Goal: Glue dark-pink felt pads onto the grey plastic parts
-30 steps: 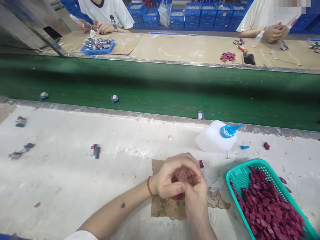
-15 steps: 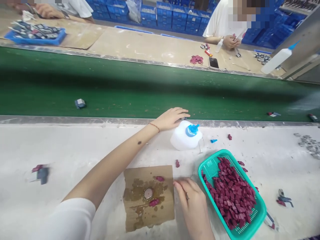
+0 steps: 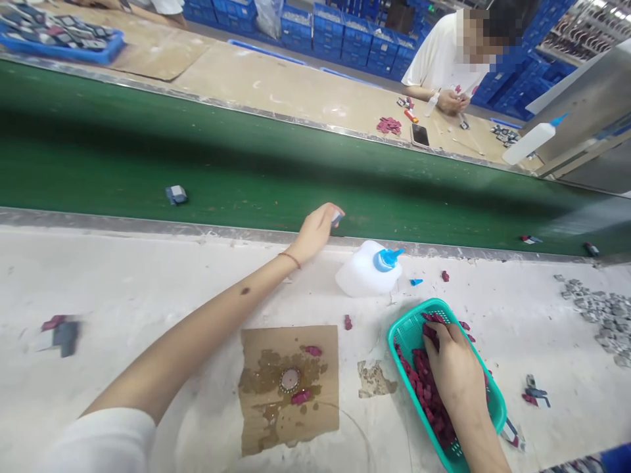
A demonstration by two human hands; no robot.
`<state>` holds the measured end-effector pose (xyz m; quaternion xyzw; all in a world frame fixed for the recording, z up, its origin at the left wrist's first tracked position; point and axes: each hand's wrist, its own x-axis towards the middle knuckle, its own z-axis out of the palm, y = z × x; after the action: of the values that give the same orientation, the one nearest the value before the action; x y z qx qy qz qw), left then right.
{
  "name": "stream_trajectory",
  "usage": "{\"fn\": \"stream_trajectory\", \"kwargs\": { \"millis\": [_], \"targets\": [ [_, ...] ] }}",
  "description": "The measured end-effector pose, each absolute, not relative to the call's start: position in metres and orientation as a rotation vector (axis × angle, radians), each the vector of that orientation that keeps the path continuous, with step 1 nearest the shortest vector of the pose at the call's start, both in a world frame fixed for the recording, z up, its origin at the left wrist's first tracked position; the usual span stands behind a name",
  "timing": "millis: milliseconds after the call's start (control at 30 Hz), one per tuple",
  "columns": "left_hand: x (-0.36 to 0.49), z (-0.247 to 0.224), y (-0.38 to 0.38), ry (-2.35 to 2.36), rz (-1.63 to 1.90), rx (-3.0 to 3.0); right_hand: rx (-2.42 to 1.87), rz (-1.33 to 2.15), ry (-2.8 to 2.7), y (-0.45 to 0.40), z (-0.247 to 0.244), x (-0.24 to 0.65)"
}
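Over the near edge of the green belt, my left hand (image 3: pixel 318 230) is closed on a small grey-and-white part (image 3: pixel 337 217). My right hand (image 3: pixel 453 368) reaches into a green plastic basket (image 3: pixel 400 368) of small maroon pieces (image 3: pixel 428 394), its fingers pinched round a maroon piece (image 3: pixel 432 334). Left of the basket lies a wet-stained cardboard sheet (image 3: pixel 320 420) with a round bottle cap (image 3: pixel 290 379) and two maroon pieces, one near the cap (image 3: pixel 300 397) and one above (image 3: pixel 313 351). A white bottle with a blue nozzle (image 3: pixel 365 272) stands between my hands.
The green belt (image 3: pixel 246 190) crosses ahead, carrying a grey part (image 3: pixel 176 194) and others at right. Grey pieces (image 3: pixel 599 309) lie at the table's right, an assembled part (image 3: pixel 64 335) at left. Across the belt, a person (image 3: pixel 438 66) handles small parts.
My left hand has pulled back leftward and now holds the grey-and-white part. My right hand has moved from beside the cardboard into the basket. The camera view has tilted slightly.
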<state>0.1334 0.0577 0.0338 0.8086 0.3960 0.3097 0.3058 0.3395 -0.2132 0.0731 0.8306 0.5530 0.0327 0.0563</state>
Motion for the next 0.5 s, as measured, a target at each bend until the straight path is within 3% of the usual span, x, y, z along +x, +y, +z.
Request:
{"fn": "stream_trajectory", "kwargs": {
  "millis": [133,233,500],
  "targets": [
    [0.065,0.037,0.033,1.126,0.827,1.909,2.472,0.180,1.709,-0.211,0.068,0.340],
    [0.017,0.038,0.005,1.108,0.727,2.126,2.510,0.170,1.877,-0.209,0.069,0.347],
    [-0.043,0.039,-0.033,1.049,0.472,2.545,3.128,-0.438,1.884,-0.208,0.093,0.323]
  ]
}}
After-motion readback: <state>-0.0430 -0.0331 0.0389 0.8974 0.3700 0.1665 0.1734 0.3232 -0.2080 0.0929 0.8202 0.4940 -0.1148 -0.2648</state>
